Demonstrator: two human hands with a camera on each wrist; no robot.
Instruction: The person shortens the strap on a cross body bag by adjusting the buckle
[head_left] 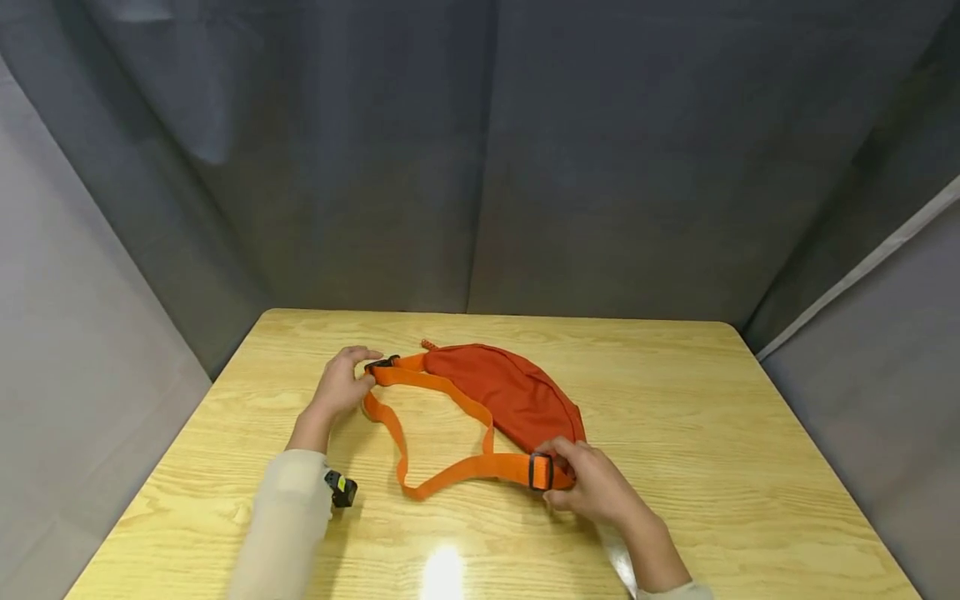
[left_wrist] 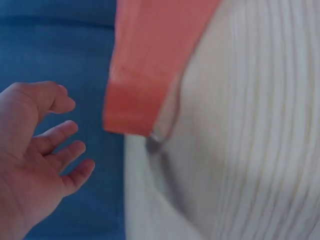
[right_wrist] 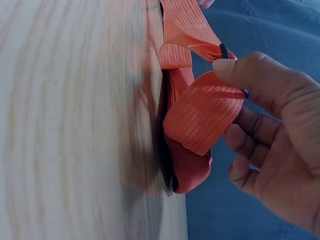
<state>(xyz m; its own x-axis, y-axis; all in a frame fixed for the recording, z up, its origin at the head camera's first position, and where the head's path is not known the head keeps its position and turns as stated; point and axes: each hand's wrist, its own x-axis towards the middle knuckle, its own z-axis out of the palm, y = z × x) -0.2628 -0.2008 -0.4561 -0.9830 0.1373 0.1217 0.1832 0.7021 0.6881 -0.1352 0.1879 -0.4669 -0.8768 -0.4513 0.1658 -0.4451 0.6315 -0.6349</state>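
Observation:
A red waist bag (head_left: 513, 392) lies on the wooden table, with its orange strap (head_left: 450, 479) looped in front of it. My right hand (head_left: 592, 483) pinches the strap at its black slider buckle (head_left: 541, 472), thumb against index finger. In the right wrist view, the strap (right_wrist: 205, 115) folds over beside that thumb, above the bag's end. My left hand (head_left: 345, 383) is at the far left end of the strap, by a black clip buckle (head_left: 382, 362). The left wrist view shows this hand (left_wrist: 35, 150) with loosely bent fingers, a gap between them and the orange strap (left_wrist: 145, 70).
The wooden table (head_left: 712, 433) reaches back to a grey curtain (head_left: 600, 183). Grey fabric panels stand at the left and right sides. A small black device (head_left: 341, 489) sits on the left sleeve, and bright glare lies near the table's front.

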